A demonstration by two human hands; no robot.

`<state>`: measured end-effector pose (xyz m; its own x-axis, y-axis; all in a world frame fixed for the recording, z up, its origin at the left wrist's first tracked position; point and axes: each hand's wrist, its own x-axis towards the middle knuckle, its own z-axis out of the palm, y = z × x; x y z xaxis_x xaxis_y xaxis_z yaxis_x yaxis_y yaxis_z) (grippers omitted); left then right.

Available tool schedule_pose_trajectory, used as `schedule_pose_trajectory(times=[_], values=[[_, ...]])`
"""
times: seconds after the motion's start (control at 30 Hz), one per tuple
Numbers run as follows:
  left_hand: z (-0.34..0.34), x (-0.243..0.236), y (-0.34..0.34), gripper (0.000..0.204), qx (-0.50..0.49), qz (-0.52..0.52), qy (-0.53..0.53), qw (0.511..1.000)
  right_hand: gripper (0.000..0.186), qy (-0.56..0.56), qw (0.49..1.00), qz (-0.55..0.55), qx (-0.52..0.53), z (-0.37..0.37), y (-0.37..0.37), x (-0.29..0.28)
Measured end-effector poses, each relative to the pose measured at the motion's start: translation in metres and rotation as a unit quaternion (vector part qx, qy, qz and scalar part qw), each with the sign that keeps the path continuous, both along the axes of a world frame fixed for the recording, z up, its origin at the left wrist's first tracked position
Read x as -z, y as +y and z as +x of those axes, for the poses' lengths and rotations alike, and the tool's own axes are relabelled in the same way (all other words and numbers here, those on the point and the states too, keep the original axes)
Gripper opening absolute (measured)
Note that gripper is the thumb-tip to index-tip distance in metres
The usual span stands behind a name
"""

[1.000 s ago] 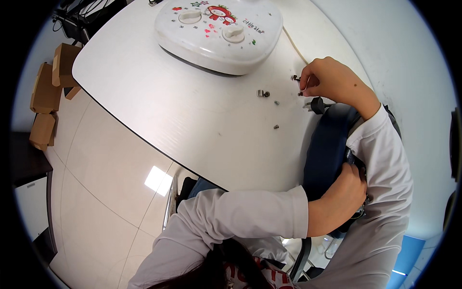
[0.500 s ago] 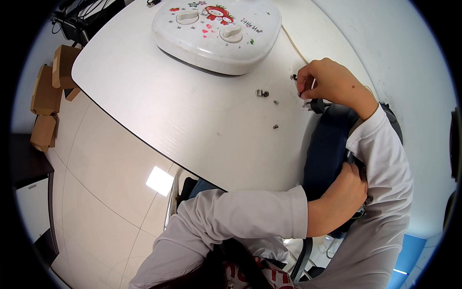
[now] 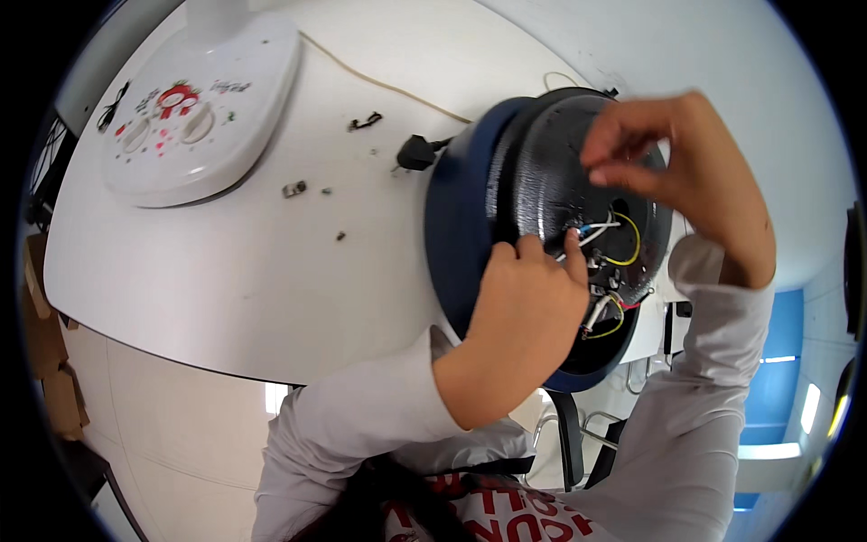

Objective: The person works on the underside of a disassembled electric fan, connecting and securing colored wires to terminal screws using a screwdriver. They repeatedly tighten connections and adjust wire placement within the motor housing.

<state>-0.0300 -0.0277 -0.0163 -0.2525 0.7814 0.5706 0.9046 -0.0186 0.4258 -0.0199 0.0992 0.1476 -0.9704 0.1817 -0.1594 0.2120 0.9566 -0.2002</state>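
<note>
A round, dark blue appliance (image 3: 456, 212) lies tilted at the table's right edge, its open underside toward me. Inside is a glossy black metal dish (image 3: 542, 172) with yellow, red and white wires (image 3: 638, 237). My left hand (image 3: 524, 312) rests over the dish, fingers bent, a fingertip against the end of a white wire with a blue sleeve (image 3: 585, 231). Above the dish my right hand (image 3: 682, 172) is raised, thumb and fingertips drawn together in a pinch. Blur hides anything between them. The appliance's black plug (image 3: 416, 153) lies beside it on the table.
Small metal pieces (image 3: 294, 189), a screw (image 3: 327, 191), another screw (image 3: 340, 236) and a dark small part (image 3: 365, 121) lie on the white table (image 3: 226, 298). A white device with two knobs (image 3: 194, 126) stands at the far left, a pale cord (image 3: 388, 81) behind.
My view has swung right, toward the appliance. The right hand has moved from small parts by the plug to above the black dish. The left hand now shows at the wires.
</note>
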Motion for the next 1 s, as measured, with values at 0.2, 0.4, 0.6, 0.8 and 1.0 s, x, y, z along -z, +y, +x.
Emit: schedule_pose_trajectory(times=[0.2, 0.4, 0.6, 0.8, 1.0], values=[[0.001, 0.000, 0.001, 0.042, -0.004, 0.013, 0.017, 1.000, 0.013, 0.049, 0.996, 0.009, 0.070, 0.068, 0.000, 0.034], [0.000, -0.001, -0.001, 0.040, 0.004, -0.007, 0.012, 1.000, 0.014, 0.132, 0.987, -0.013, 0.090, 0.087, 0.010, 0.061], [0.000, -0.004, -0.002, 0.040, 0.012, -0.024, 0.010, 1.000, 0.015, 0.144, 0.987, 0.047, 0.046, 0.090, 0.013, 0.067], [-0.001, -0.004, -0.002, 0.039, 0.013, -0.024, 0.005, 1.000, 0.015, 0.163, 0.985, 0.010, 0.053, 0.090, 0.016, 0.073], [0.001, -0.001, -0.002, 0.039, 0.002, -0.015, -0.007, 1.000, 0.013, 0.165, 0.977, -0.008, 0.138, 0.092, 0.006, 0.077]])
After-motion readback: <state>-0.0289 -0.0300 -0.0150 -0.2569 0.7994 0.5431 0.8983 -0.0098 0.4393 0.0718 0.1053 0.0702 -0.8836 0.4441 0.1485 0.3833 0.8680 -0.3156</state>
